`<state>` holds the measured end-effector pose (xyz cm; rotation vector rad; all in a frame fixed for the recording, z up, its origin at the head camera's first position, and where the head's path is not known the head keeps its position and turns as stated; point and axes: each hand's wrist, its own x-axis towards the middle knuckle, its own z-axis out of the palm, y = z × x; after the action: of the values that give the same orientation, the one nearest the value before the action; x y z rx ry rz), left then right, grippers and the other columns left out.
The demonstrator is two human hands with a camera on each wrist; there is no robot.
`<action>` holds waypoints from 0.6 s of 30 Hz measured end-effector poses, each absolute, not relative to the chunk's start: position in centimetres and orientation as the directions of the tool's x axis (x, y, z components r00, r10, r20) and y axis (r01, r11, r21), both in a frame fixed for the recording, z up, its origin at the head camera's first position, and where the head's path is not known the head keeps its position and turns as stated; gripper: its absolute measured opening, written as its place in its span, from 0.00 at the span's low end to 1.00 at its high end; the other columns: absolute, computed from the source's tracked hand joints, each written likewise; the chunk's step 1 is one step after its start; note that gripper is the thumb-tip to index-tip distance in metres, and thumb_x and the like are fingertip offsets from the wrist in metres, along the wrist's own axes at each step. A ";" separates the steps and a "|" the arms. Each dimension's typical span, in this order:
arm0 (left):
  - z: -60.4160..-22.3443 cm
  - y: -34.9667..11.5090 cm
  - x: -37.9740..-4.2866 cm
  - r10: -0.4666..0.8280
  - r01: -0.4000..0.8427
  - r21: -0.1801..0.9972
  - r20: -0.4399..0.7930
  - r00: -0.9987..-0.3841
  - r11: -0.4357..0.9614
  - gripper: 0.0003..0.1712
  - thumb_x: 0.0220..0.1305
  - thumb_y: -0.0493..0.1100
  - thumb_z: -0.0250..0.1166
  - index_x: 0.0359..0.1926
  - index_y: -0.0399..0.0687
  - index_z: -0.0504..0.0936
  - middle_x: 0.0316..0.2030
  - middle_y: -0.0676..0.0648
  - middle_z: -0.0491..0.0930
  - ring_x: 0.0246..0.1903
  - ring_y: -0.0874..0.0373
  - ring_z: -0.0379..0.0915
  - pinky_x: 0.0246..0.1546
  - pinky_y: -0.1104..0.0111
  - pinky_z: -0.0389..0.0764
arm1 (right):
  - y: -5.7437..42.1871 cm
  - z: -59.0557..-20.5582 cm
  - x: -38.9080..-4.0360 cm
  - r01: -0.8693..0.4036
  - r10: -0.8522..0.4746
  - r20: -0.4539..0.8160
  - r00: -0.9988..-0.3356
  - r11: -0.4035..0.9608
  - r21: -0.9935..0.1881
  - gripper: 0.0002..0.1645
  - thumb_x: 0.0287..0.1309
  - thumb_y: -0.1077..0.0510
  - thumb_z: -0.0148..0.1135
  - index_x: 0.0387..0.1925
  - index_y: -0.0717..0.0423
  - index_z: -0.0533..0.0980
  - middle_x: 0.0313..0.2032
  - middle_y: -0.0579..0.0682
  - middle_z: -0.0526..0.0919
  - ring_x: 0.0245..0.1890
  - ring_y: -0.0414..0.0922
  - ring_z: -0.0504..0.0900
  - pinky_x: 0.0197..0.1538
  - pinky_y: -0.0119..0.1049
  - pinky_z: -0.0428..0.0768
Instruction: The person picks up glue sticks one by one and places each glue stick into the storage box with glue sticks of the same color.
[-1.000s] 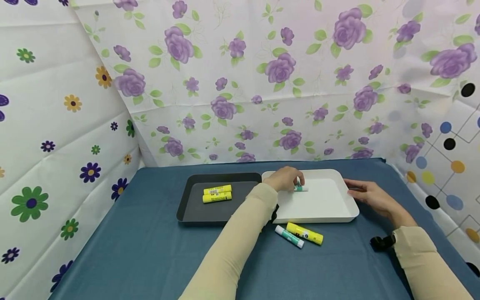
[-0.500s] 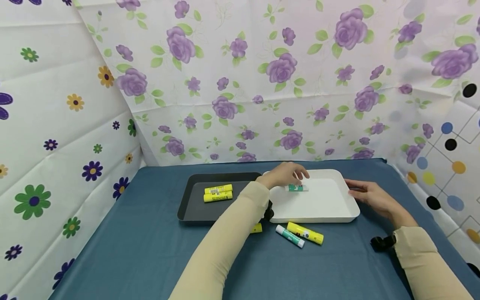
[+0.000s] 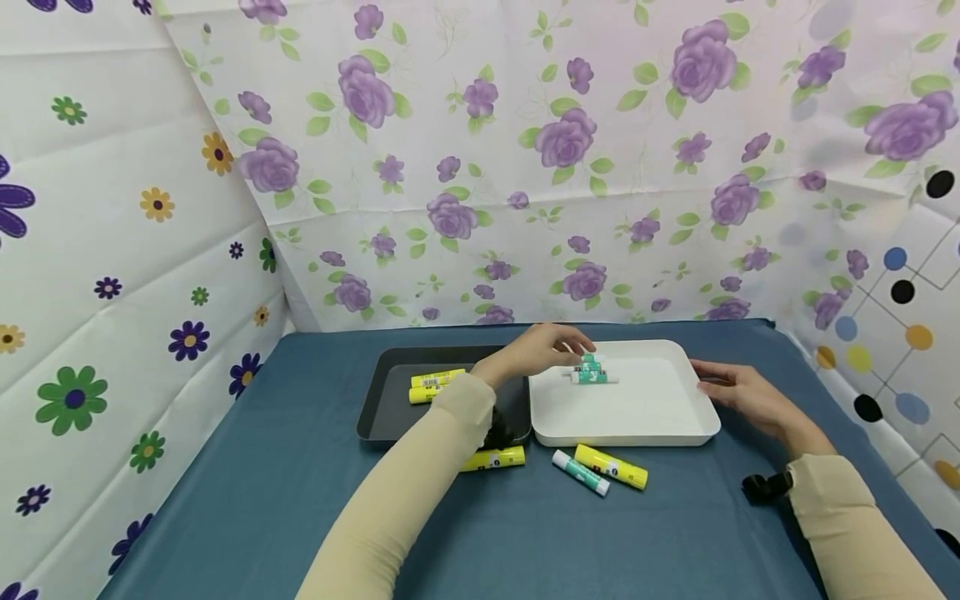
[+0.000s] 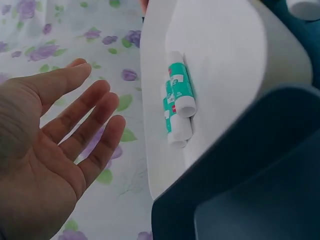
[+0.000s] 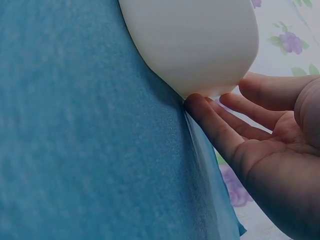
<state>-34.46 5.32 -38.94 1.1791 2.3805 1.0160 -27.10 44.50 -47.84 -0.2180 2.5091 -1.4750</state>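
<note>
My left hand [image 3: 534,352] hovers over the left edge of the white tray [image 3: 637,414], its fingers relaxed with nothing between them. Beside it, green-and-white glue sticks [image 3: 592,377] lie close together in that tray; the left wrist view shows one glue stick [image 4: 181,90] lying against the others. At the tray's right end, my right hand [image 3: 753,398] touches the outer side with fairly straight fingers. In the right wrist view its fingertips [image 5: 197,104] meet the tray's corner [image 5: 200,55]. Two yellow glue sticks [image 3: 437,378] lie in the dark tray [image 3: 386,421], partly behind my left sleeve.
In front of the trays lie a yellow glue stick [image 3: 611,467], a green-and-white glue stick [image 3: 581,473] and another yellow glue stick [image 3: 498,458], partly covered by the left sleeve. A blue cloth [image 3: 247,492] covers the table. Flowered sheets [image 3: 480,167] stand behind.
My left hand has let go of a green-and-white glue stick in the white tray and moved up and left. The right hand has stayed at the tray's edge.
</note>
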 end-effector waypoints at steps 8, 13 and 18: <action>-38.8 2.0 -32.6 0.770 0.600 0.694 0.104 -0.630 0.397 0.17 0.79 0.43 0.61 0.64 0.51 0.83 0.55 0.46 0.84 0.56 0.53 0.80 0.54 0.65 0.81 | 44.4 -47.7 -27.0 -0.021 -0.239 -0.110 -0.965 0.488 -0.872 0.44 0.79 0.46 0.55 0.82 0.63 0.51 0.78 0.70 0.54 0.75 0.69 0.57 0.66 0.57 0.75; -39.0 -0.2 -31.3 0.747 0.589 0.706 0.128 -0.653 0.394 0.17 0.79 0.42 0.60 0.64 0.52 0.83 0.55 0.47 0.84 0.54 0.56 0.80 0.55 0.65 0.80 | 44.3 -47.7 -26.9 -0.016 -0.234 -0.115 -0.965 0.493 -0.870 0.44 0.79 0.47 0.55 0.82 0.63 0.51 0.78 0.71 0.54 0.75 0.70 0.58 0.66 0.59 0.74; -39.3 -2.2 -30.2 0.719 0.574 0.725 0.158 -0.677 0.381 0.16 0.79 0.42 0.61 0.62 0.52 0.84 0.53 0.46 0.85 0.51 0.58 0.81 0.54 0.64 0.81 | 44.2 -47.7 -26.9 -0.007 -0.227 -0.121 -0.966 0.494 -0.869 0.43 0.79 0.47 0.55 0.82 0.63 0.51 0.78 0.71 0.54 0.75 0.70 0.57 0.66 0.59 0.74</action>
<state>-30.17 -2.21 -39.25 1.1627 2.4529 1.1739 -26.92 44.19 -47.73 -0.2007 2.5187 -1.4641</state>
